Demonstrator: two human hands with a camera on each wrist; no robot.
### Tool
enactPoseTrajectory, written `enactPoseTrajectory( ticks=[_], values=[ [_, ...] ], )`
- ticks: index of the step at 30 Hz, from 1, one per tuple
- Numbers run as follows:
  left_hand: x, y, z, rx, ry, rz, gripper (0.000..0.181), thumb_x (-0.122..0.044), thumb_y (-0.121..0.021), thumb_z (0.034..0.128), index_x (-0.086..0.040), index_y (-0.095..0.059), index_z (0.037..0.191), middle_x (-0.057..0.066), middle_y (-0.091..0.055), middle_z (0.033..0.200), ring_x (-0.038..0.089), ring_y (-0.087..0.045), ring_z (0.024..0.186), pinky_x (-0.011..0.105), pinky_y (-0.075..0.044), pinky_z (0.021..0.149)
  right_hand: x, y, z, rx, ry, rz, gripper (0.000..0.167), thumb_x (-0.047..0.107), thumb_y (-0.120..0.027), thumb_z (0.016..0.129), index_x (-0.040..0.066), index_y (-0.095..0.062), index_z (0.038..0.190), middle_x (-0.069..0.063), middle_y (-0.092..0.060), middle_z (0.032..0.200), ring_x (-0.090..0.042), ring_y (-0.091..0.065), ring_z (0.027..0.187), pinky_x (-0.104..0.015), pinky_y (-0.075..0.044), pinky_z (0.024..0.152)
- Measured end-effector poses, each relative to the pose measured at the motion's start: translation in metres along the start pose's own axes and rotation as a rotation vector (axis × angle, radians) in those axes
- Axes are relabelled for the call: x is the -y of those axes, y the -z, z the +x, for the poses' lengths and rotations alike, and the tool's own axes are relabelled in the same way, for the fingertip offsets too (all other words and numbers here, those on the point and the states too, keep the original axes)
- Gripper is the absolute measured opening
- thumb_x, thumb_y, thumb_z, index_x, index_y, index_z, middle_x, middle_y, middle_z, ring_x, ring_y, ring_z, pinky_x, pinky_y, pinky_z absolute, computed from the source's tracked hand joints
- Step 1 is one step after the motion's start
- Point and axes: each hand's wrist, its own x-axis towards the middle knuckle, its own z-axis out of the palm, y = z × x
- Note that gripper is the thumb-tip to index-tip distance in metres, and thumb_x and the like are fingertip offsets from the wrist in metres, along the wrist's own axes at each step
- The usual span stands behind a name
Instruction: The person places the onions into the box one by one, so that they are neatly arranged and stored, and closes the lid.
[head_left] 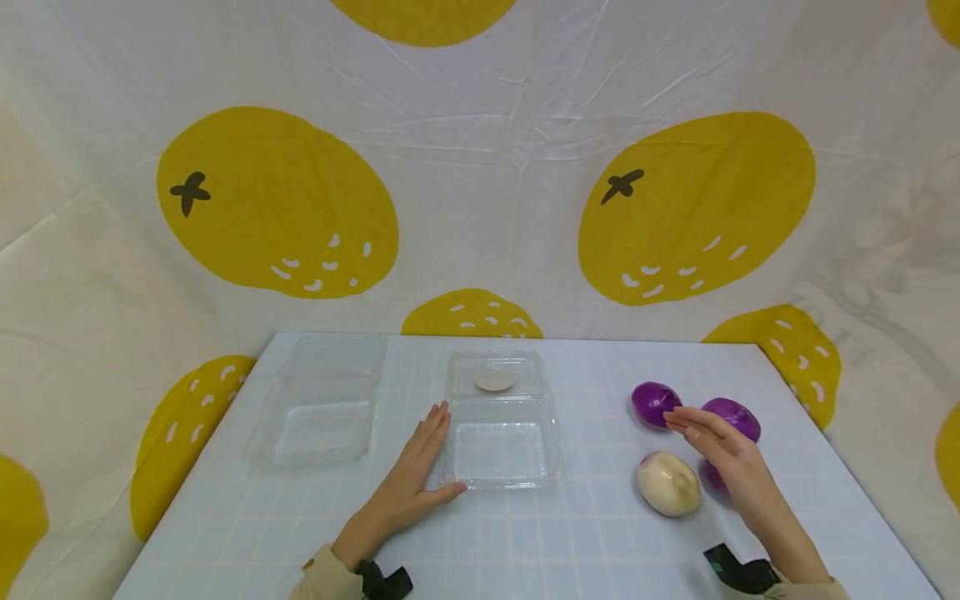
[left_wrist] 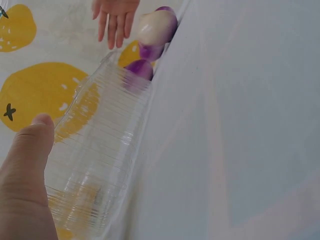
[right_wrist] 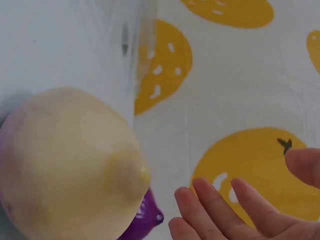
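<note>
My left hand (head_left: 411, 473), fingers extended, lies along the left side of an open clear plastic clamshell box (head_left: 501, 442); its thumb is at the front left corner. In the left wrist view the thumb (left_wrist: 31, 155) shows beside the box's wall (left_wrist: 100, 145). Over on the right, my right hand (head_left: 726, 454) hovers with straight fingers and holds nothing. Around it lie shiny round vegetables that look like onions or turnips: a cream-white one (head_left: 669, 484), a purple one (head_left: 655, 404) and another purple one (head_left: 732, 418). A further purple one (head_left: 716, 479) is partly hidden behind the hand.
A second open clear box (head_left: 318, 429) stands at the left of the white table (head_left: 592, 542). On the middle box's raised lid is a pale oval spot (head_left: 494, 381). Behind the table hangs a white cloth (head_left: 487, 200) with large yellow fruit prints.
</note>
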Motion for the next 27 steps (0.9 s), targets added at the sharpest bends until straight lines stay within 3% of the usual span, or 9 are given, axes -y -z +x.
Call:
enactPoseTrajectory(
  ticks=[7, 10, 15, 21, 27],
  values=[
    [-0.001, 0.000, 0.000, -0.005, 0.000, 0.006, 0.096, -0.054, -0.065, 0.0904, 0.005, -0.024, 0.154, 0.018, -0.019, 0.163, 0.037, -0.016, 0.149, 0.032, -0.004, 0.123, -0.022, 0.013, -0.008, 0.047, 0.028, 0.013, 0.040, 0.011, -0.050, 0.104, -0.007, -0.045, 0.139, 0.010, -0.063, 0.129, 0.004, -0.058, 0.116, -0.009, -0.046, 0.089],
    [-0.001, 0.001, 0.000, -0.006, 0.002, 0.003, 0.096, -0.054, -0.066, 0.0903, 0.005, -0.025, 0.154, 0.019, -0.019, 0.163, 0.037, -0.016, 0.149, 0.032, -0.005, 0.122, -0.027, 0.013, -0.012, 0.080, 0.001, 0.012, 0.045, 0.009, -0.058, 0.100, -0.005, -0.044, 0.141, 0.012, -0.061, 0.132, 0.006, -0.055, 0.117, -0.009, -0.045, 0.090],
    [-0.001, 0.001, 0.000, -0.002, 0.009, -0.001, 0.096, -0.053, -0.066, 0.0902, 0.005, -0.024, 0.154, 0.018, -0.018, 0.163, 0.037, -0.016, 0.149, 0.031, -0.004, 0.122, -0.035, 0.010, -0.015, 0.125, -0.074, -0.043, 0.065, 0.015, -0.073, 0.090, 0.001, -0.041, 0.145, -0.004, -0.053, 0.143, 0.015, -0.046, 0.119, -0.005, -0.037, 0.095],
    [0.000, 0.000, -0.001, 0.005, 0.017, -0.017, 0.096, -0.052, -0.067, 0.0906, 0.000, -0.020, 0.157, 0.018, -0.017, 0.163, 0.036, -0.014, 0.150, 0.031, -0.003, 0.122, -0.044, 0.005, -0.019, 0.189, -0.036, -0.031, 0.083, 0.011, -0.082, 0.079, -0.001, -0.037, 0.148, -0.022, -0.045, 0.146, 0.015, -0.043, 0.122, -0.005, -0.035, 0.097],
    [0.000, 0.000, -0.001, 0.004, 0.024, -0.035, 0.096, -0.050, -0.068, 0.0905, -0.001, -0.019, 0.157, 0.017, -0.016, 0.164, 0.037, -0.014, 0.150, 0.031, -0.003, 0.122, -0.046, 0.001, -0.020, 0.217, -0.034, -0.045, 0.092, 0.011, -0.086, 0.073, -0.001, -0.036, 0.149, -0.026, -0.043, 0.146, 0.018, -0.039, 0.122, -0.004, -0.032, 0.096]
  ],
)
